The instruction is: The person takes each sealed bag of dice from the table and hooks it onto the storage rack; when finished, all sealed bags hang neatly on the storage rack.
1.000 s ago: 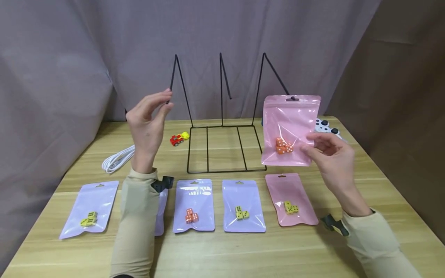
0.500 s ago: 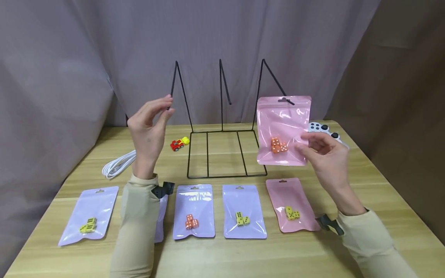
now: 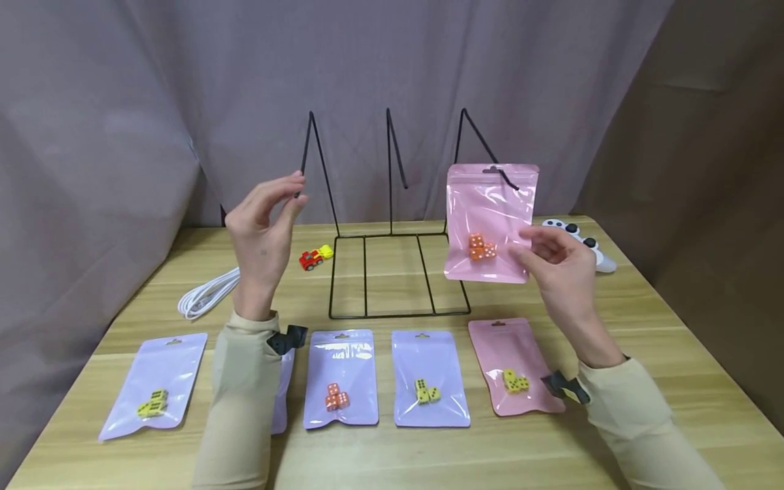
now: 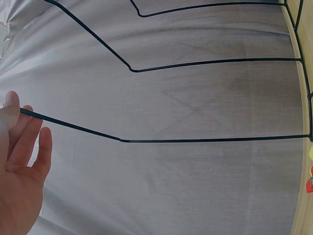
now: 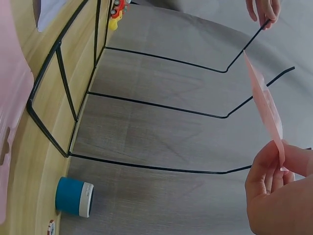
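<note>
A black wire rack (image 3: 400, 315) stands on the table with several upward-angled prongs. My left hand (image 3: 260, 228) pinches the tip of its left prong (image 4: 73, 126) between thumb and fingers. On the right, my right hand (image 3: 560, 272) pinches the right edge of a pink zip bag (image 3: 480, 211) holding orange dice (image 3: 480, 247). The right prong (image 3: 484, 141) passes through the bag's hanging slot, its tip showing in front of the bag. In the right wrist view the bag (image 5: 266, 105) is seen edge-on, pinched by thumb and fingers. The middle prong (image 3: 395, 146) bears nothing.
Several lilac bags (image 3: 339, 357) and a pink bag (image 3: 511, 350) lie in a front row, dice in them; my left forearm partly covers one. Behind are a white cable (image 3: 205, 296), a red-yellow toy car (image 3: 314, 258), a game controller (image 3: 594, 248) and a blue cylinder (image 5: 71, 196).
The pink zip bag has moved left and back along the right prong, so more of the prong's tip shows in front. My left hand keeps its pinch on the left prong.
</note>
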The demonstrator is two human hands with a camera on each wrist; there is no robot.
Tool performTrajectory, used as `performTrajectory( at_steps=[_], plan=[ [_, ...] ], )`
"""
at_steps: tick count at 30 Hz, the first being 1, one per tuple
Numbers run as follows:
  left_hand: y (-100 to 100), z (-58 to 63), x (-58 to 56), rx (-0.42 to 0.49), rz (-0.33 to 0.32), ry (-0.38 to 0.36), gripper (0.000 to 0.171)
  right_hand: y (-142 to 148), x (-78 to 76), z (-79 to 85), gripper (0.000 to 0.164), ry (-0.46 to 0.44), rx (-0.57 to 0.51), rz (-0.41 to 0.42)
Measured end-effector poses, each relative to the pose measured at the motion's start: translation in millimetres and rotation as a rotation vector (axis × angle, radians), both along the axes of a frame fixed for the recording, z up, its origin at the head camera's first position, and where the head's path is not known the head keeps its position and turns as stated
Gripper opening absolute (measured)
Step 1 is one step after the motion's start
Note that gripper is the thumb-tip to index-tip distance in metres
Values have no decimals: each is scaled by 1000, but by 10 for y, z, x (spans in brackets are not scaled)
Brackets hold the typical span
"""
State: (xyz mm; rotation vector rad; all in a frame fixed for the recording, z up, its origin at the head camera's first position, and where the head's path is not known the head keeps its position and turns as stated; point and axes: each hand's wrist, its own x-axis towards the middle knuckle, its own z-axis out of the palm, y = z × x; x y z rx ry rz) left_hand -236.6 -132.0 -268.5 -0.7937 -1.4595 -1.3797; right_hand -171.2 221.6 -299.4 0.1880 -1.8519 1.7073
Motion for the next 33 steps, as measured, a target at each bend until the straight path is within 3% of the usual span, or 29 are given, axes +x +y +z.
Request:
performTrajectory(
  at_steps=[16, 24, 28, 33],
  plan=[
    [19, -2, 1, -14, 22, 2, 17, -11, -222, 84, 23, -153, 148, -115],
    [33, 25, 5, -16, 25, 12, 16, -11, -394, 161, 21, -161, 103, -94],
    [74, 77, 76, -11, 26, 21, 15, -2, -467, 191, 20, -169, 54, -75],
    [77, 51, 43, -9, 17, 25, 16, 9, -536, 219, 20, -177, -10, -45]
  ],
)
